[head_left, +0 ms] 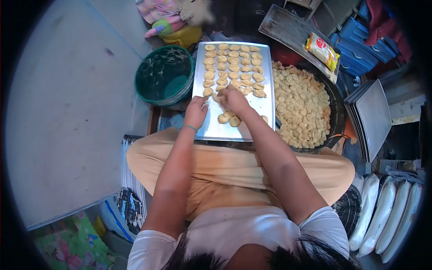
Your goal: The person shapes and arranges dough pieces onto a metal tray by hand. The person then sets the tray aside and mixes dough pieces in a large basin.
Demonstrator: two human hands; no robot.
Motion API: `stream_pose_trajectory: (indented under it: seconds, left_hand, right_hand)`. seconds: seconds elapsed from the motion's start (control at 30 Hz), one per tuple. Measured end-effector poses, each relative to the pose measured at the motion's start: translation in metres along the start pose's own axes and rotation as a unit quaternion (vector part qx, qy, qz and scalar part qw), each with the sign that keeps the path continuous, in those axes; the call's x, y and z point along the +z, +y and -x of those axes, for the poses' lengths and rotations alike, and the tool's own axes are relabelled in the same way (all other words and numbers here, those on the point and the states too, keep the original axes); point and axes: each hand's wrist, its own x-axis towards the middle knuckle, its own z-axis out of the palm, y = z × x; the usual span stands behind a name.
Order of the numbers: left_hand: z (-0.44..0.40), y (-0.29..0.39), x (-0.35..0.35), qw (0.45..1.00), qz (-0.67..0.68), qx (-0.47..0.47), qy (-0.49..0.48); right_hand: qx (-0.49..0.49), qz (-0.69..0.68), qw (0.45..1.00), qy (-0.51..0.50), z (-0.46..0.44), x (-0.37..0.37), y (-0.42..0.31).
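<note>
No wording can be read with certainty. The yellow and white packet (pixel 332 57) bears a red round logo (pixel 321 42) with pale marks inside it (lettering, by the look of it, but too small to make out). Dark lettering also stands on the yellow bucket (pixel 188 35), partly hidden and too blurred to spell out in full.

A baking tray (pixel 208 128) is set before the lap (pixel 225 166). Rows of dough pieces (pixel 233 60) are spread from its far edge to its middle; a small cluster (pixel 235 121) is placed nearer the near edge. Beyond the left edge, a bucket (pixel 164 74) is stood. Beyond the right edge, a basin (pixel 337 102) is filled with more pieces (pixel 301 105), and past the far right corner a packet (pixel 322 50) is laid on a board (pixel 288 28).
</note>
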Motion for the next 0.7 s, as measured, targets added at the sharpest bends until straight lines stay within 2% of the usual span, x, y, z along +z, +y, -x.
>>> stream_pose_trajectory:
  seconds: [0.07, 0.1, 0.2, 0.23, 0.33, 0.37, 0.47, 0.5, 0.6, 0.7]
  left_hand:
    - [-0.002, -0.015, 0.013, 0.995, -0.06, 0.078, -0.01]
    - [-0.005, -0.011, 0.013, 0.997, -0.059, 0.046, -0.018]
    - [-0.007, -0.003, 0.015, 0.997, -0.077, 0.028, 0.002]
    - [-0.008, -0.008, 0.019, 0.996, -0.086, 0.03, 0.007]
    - [-0.008, -0.003, 0.015, 0.998, -0.055, 0.037, -0.021]
    - [-0.006, 0.0, 0.014, 0.997, -0.059, 0.042, -0.03]
    - [-0.005, 0.0, 0.005, 0.994, -0.062, 0.048, -0.077]
    - [-0.007, -0.004, 0.008, 0.993, -0.07, 0.073, -0.054]
    - [-0.01, -0.014, 0.016, 0.997, -0.063, 0.038, 0.011]
    - [-0.01, -0.014, 0.019, 0.995, -0.073, 0.048, 0.044]
  right_hand:
    - [-0.016, 0.05, 0.999, -0.005, 0.008, 0.018, 0.006]
    - [-0.005, 0.04, 0.999, -0.001, 0.009, 0.016, 0.002]
    - [0.08, -0.022, 0.993, -0.082, 0.018, 0.002, -0.001]
    - [0.043, -0.003, 0.996, -0.076, 0.02, 0.004, 0.001]
    - [-0.009, -0.063, 0.994, -0.088, 0.016, 0.012, -0.001]
    - [-0.029, -0.041, 0.997, -0.059, 0.014, 0.015, -0.002]
    - [0.115, -0.128, 0.985, 0.027, 0.01, 0.01, -0.014]
    - [0.123, -0.143, 0.979, 0.074, 0.01, 0.009, -0.015]
    - [0.123, -0.072, 0.988, 0.056, 0.011, 0.004, -0.016]
    - [0.085, -0.054, 0.995, 0.009, 0.009, 0.003, -0.006]
